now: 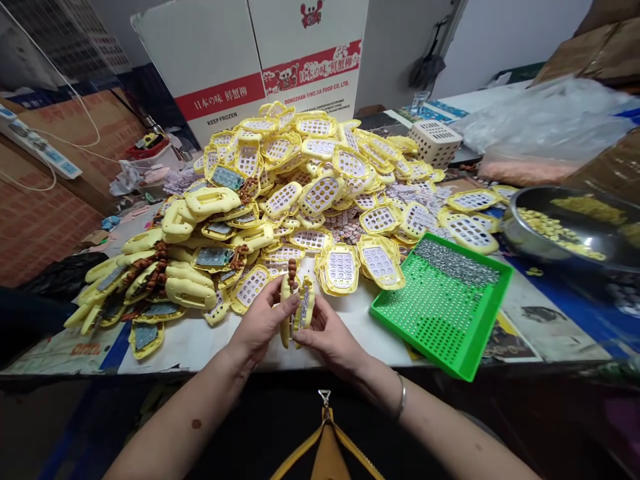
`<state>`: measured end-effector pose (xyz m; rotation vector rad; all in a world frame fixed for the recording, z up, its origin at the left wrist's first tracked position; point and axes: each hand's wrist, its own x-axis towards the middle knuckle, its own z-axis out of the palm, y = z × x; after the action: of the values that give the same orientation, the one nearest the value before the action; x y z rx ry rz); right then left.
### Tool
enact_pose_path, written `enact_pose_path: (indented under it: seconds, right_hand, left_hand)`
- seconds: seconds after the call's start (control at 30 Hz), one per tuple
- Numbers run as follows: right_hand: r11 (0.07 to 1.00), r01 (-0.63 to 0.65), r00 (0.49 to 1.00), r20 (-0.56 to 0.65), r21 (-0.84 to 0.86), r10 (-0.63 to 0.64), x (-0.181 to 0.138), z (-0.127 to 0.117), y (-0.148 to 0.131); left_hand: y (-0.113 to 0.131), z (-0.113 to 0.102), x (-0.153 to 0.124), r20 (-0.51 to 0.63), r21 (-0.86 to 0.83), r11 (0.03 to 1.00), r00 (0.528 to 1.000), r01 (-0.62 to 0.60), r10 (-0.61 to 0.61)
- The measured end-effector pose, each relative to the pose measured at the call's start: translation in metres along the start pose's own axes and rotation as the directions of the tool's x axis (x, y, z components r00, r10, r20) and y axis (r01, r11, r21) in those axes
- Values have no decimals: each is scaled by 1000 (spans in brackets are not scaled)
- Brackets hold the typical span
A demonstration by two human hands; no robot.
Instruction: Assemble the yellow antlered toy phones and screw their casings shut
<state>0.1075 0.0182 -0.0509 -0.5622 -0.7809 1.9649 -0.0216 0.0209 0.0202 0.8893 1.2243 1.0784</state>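
Cluttered table (200,343): yellow shell (296,308) pinched edge-on, apparently between both hands.

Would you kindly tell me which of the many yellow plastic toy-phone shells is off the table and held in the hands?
The yellow plastic shell held upright on edge between the left hand and right hand, at the near table edge; all others lie in the heap.

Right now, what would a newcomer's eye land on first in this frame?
The big heap of yellow plastic shells covering the middle of the table. At its near edge the left hand and right hand hold one yellow piece between them, with a bright green tray to the right.
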Motion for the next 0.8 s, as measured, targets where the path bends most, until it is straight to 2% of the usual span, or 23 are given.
enact_pose_path:
  seconds: [0.23, 0.53, 0.8]
  right_hand:
    - [995, -73, 997, -2, -67, 73, -3, 3, -1]
    - [993, -2, 999, 37, -121, 7, -7, 1, 0]
    - [937, 143, 989, 92, -318, -119, -13, -6, 9]
  left_hand:
    - [-10, 0, -1, 39, 73, 997, 999, -32, 30]
    - [-19, 0, -2, 94, -48, 999, 995, -13, 18]
    - [-25, -3, -4, 78, -131, 991, 997, 10, 0]
